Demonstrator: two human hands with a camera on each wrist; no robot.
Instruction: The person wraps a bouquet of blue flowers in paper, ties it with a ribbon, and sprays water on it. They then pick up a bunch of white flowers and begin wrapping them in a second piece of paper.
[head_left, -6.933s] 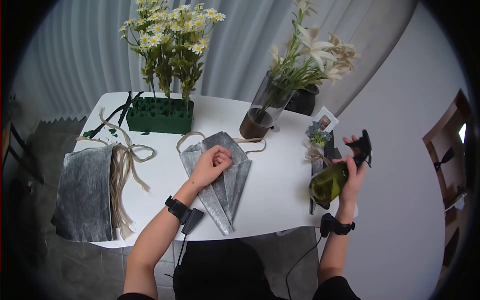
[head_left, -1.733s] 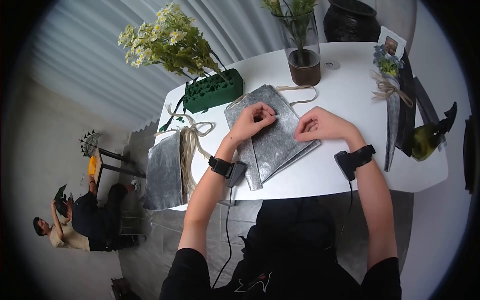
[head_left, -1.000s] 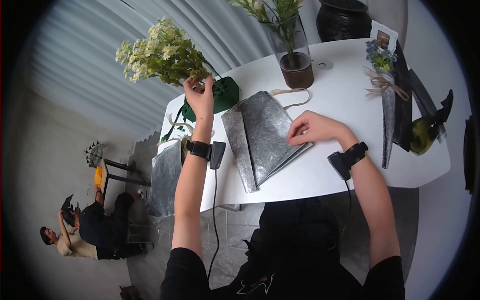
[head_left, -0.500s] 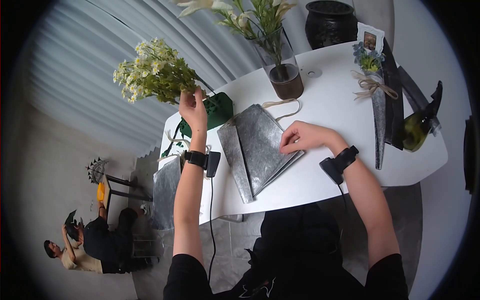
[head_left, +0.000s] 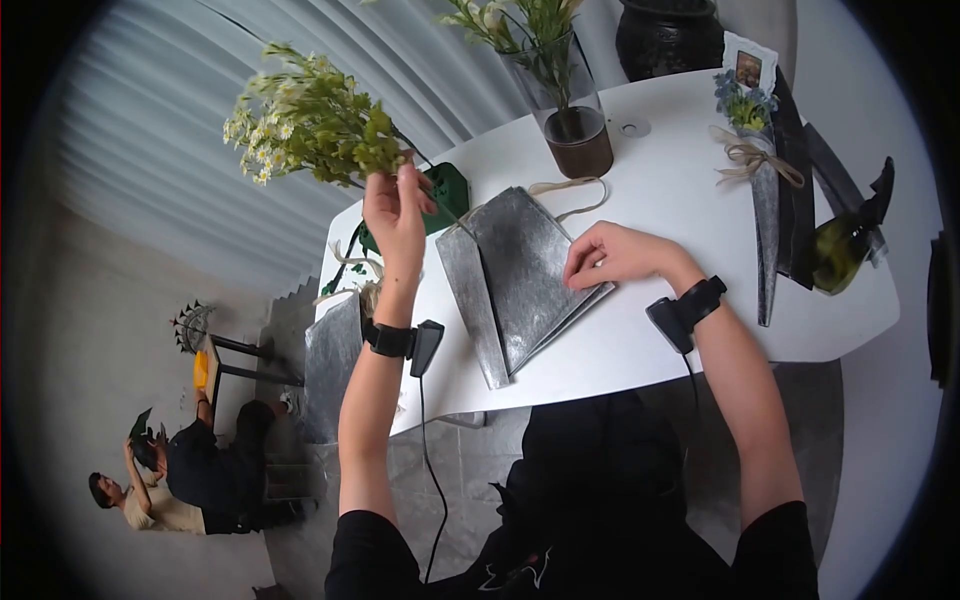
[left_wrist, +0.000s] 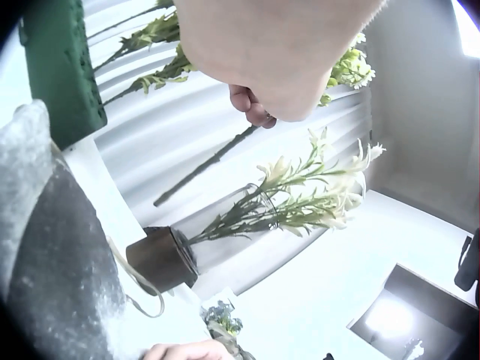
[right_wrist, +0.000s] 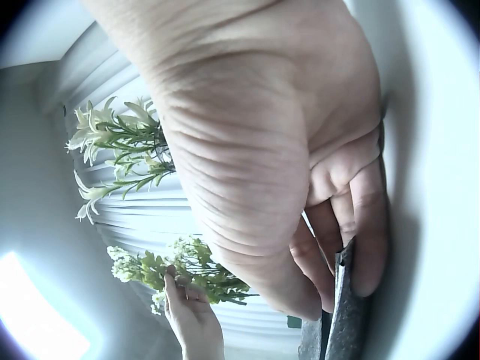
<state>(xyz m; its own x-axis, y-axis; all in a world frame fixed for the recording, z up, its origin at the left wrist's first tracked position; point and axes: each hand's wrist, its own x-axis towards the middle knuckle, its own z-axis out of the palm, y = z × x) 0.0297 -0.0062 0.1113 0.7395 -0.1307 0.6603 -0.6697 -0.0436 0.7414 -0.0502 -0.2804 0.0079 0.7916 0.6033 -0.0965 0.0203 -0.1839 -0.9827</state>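
Observation:
My left hand (head_left: 397,222) pinches a daisy stem (left_wrist: 201,171) just under its leaves. In the left wrist view the stem's lower end hangs free in the air, apart from the green floral foam block (left_wrist: 64,75). Other daisies (head_left: 290,110) stand behind the hand, two of their stems still planted in the foam. My right hand (head_left: 620,256) holds the right edge of a grey folded flower wrap (head_left: 525,255), which lies on the white table. Its thumb and fingers bracket the wrap's corner (right_wrist: 345,300) in the right wrist view.
A second grey wrap (head_left: 335,360) with cords lies at the left. Behind stands a glass vase (head_left: 580,145) of lilies. At the right lie a small wrapped blue bouquet (head_left: 765,200) and a green spray bottle (head_left: 838,255); a picture frame (head_left: 750,68) is behind.
Since the oldest frame, my right hand has put down the spray bottle and taken the wrap's edge. My left hand went from the wrap to the daisies and drew one stem out of the foam.

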